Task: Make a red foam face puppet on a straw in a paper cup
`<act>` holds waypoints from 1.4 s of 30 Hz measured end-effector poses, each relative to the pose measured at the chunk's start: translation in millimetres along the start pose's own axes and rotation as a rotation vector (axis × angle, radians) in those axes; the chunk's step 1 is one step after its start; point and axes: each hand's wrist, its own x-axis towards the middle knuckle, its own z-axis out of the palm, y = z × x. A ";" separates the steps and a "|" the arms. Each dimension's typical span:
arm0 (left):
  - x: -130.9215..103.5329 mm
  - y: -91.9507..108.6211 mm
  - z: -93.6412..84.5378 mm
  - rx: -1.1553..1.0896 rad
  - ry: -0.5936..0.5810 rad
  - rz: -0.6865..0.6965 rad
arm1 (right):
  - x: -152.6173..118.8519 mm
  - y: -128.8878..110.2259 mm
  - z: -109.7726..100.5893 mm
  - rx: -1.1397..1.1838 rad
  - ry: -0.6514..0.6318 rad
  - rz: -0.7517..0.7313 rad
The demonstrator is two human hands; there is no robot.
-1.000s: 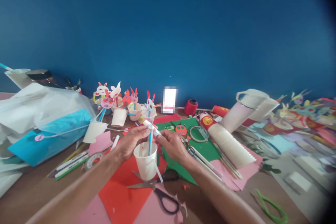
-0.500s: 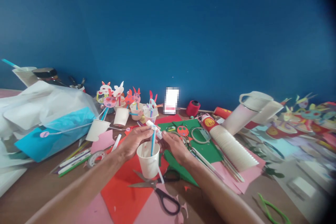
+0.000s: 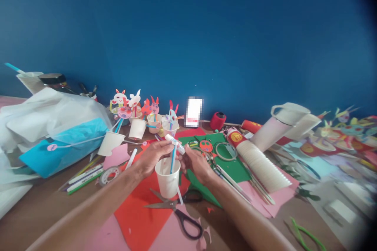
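A small white tube (image 3: 179,147), marked with blue print, slants between my two hands above a white paper cup (image 3: 167,182). The fingers of my left hand (image 3: 157,155) close around its upper left end, beside a blue straw (image 3: 173,160) that rises out of the cup. My right hand (image 3: 196,160) pinches the lower right end; some of its fingers are hidden behind the tube. A thin white strip (image 3: 180,195) sticks out low on the cup's right side. Dark-handled scissors (image 3: 173,205) lie open by the cup's base on red paper (image 3: 141,219).
Paper cups with animal faces on straws (image 3: 137,128) stand at the back left. A tape roll (image 3: 109,175) and markers (image 3: 85,178) lie left. Green paper (image 3: 232,168), a stack of paper cups (image 3: 262,164) and a pitcher (image 3: 273,129) are on the right.
The view has shifted slightly, so the things appear a little further right. Both hands keep their hold on the white tube, with hardly any movement over the cup.
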 end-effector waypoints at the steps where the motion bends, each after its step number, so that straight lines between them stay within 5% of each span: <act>1: 0.2 -0.1 -0.1 0.002 0.006 -0.006 | -0.2 -0.2 0.6 -0.002 0.016 -0.017; 6: 0.1 -0.6 0.3 0.012 0.044 -0.002 | -1.9 -5.6 3.5 -0.134 0.114 -0.156; 14: -1.7 -0.7 2.7 0.013 0.012 -0.025 | -0.8 1.2 -0.2 -0.084 0.059 -0.012; 20: -1.0 -1.7 3.1 -0.007 0.046 -0.012 | -0.3 -4.4 2.2 -0.159 0.120 -0.177; 27: -1.5 -1.6 4.0 0.022 0.023 -0.018 | -1.7 0.1 -0.7 -0.187 0.085 -0.074; 36: -5.2 -0.2 8.3 0.122 0.065 0.003 | 2.9 -5.4 5.8 -0.156 0.089 -0.198; 42: -13.1 10.0 13.6 0.267 0.091 0.025 | 3.6 -13.1 -1.2 -0.246 0.287 -0.320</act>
